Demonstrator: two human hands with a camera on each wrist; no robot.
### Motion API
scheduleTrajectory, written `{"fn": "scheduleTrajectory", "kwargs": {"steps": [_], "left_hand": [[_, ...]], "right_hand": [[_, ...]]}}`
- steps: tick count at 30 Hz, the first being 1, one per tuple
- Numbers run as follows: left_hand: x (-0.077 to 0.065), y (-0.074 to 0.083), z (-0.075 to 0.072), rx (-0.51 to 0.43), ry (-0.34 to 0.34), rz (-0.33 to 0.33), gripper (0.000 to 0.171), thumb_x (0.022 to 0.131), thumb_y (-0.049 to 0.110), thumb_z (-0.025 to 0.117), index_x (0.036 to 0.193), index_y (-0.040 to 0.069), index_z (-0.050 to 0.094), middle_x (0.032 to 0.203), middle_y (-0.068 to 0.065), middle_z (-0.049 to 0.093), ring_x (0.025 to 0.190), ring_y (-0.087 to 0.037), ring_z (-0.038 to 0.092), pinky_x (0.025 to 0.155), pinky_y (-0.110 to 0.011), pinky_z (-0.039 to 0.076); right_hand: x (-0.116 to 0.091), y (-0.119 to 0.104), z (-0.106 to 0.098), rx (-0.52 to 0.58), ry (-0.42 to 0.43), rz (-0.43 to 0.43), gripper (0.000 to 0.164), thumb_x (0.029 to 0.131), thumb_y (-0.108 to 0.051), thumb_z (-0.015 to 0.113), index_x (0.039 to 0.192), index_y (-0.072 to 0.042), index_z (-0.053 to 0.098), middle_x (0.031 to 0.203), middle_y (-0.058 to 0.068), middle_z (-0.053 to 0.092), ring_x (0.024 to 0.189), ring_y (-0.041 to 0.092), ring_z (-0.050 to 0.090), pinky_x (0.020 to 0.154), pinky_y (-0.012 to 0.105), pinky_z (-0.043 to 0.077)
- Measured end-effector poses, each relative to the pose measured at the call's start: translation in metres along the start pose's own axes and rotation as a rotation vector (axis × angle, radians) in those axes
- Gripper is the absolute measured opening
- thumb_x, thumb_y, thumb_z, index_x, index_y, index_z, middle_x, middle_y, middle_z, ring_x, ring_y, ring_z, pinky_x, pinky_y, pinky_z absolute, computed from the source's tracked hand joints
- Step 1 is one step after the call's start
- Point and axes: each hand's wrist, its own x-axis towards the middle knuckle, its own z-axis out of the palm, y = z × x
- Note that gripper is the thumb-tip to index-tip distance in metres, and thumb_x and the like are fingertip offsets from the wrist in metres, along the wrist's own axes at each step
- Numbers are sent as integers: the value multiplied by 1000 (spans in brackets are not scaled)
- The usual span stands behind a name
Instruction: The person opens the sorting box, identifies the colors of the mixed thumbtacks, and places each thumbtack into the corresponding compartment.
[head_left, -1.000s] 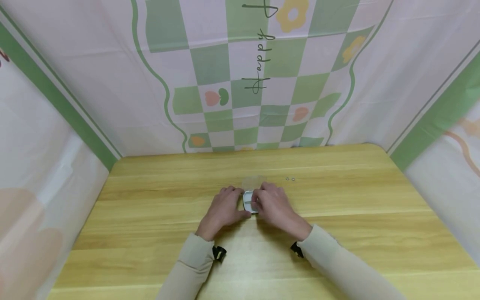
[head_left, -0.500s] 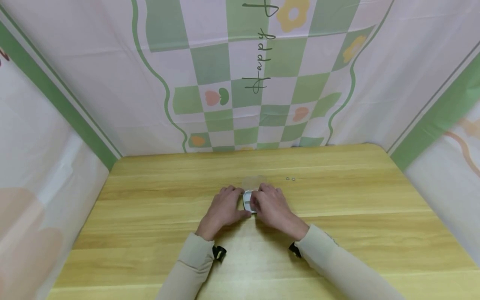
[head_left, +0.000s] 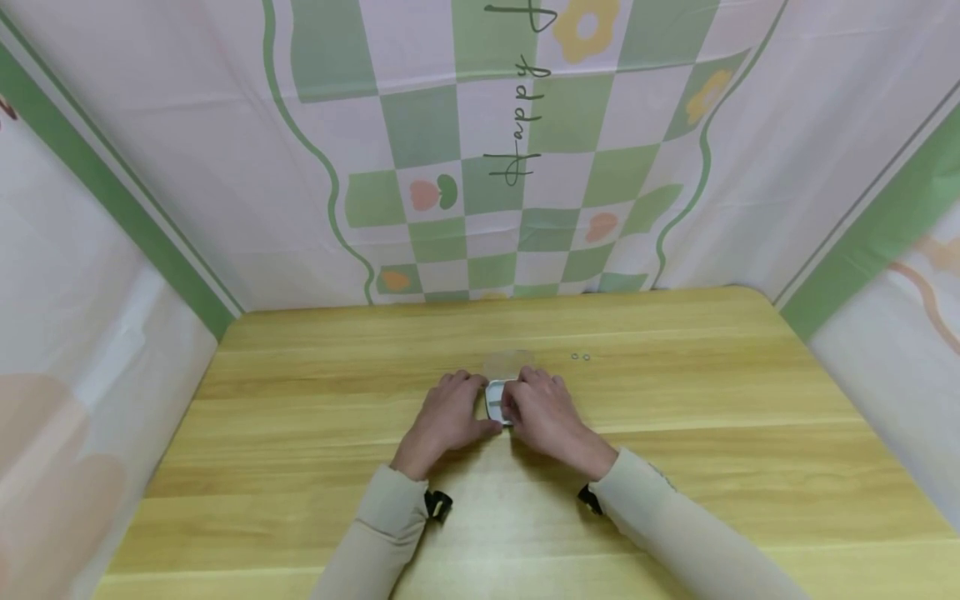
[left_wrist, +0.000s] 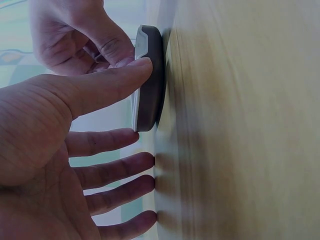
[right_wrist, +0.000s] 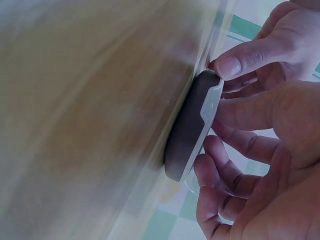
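Observation:
A small rounded case (head_left: 494, 403), white on top with a dark underside (left_wrist: 152, 82), lies on the table. A clear, see-through flap (head_left: 508, 362) shows just behind it, flat and faint. My left hand (head_left: 450, 410) holds the case across its left side, thumb at the near rim and index fingertip at the far one; the other fingertips rest on the table. My right hand (head_left: 543, 411) is over the case's right half, its thumb and curled fingers at the white top (right_wrist: 211, 106). I cannot tell what, if anything, those fingertips pinch.
Two tiny rings (head_left: 581, 357) lie on the wooden table (head_left: 300, 467) behind and right of the case. A printed, chequered cloth (head_left: 423, 125) hangs along the table's far edge, with more cloth at both sides. A dark wrist strap (head_left: 438, 505) sits at the left sleeve.
Over the first half second the right hand and forearm shift slightly left over the case. The left hand and the two rings stay in place.

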Motion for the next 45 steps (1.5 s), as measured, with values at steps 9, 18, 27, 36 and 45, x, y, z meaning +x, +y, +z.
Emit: {"fn": "scheduleTrajectory", "kwargs": {"steps": [9,18,27,36,45], "left_hand": [[-1,1,0,6,1,5,64,75,46,71,125,10,52,113,-5,53,99,-23,47,82,-38,39],[0,1,-1,-5,-4,-1,66,74,45,71,125,9,52,114,-6,53,99,-22,46,82,-37,39],[-1,1,-1,-4,-11,-9,67,74,45,71,127,8,51,115,-6,53,98,-21,46,82,-37,39],[-1,2,-1,-5,-12,-15,69,74,45,72,127,8,51,117,-7,53,99,-22,46,83,-37,39],[0,2,-1,-10,-9,-8,69,73,44,73,127,7,51,117,-8,53,101,-22,47,85,-38,39]], "right_hand": [[0,-1,-2,-4,-11,7,10,76,-15,69,75,-20,60,76,-6,45,69,14,39,64,32,31],[-3,2,-5,9,8,17,7,77,-21,69,79,-20,63,78,-7,46,71,13,39,65,32,31],[-5,9,-10,33,21,40,9,76,-24,71,79,-21,63,78,-6,47,71,14,40,66,32,31],[-7,16,-16,29,54,26,9,75,-22,71,80,-16,65,76,-5,48,69,14,41,65,33,32],[-9,22,-19,15,68,25,9,75,-22,71,81,-16,66,79,-5,51,71,14,42,66,33,33]]}}
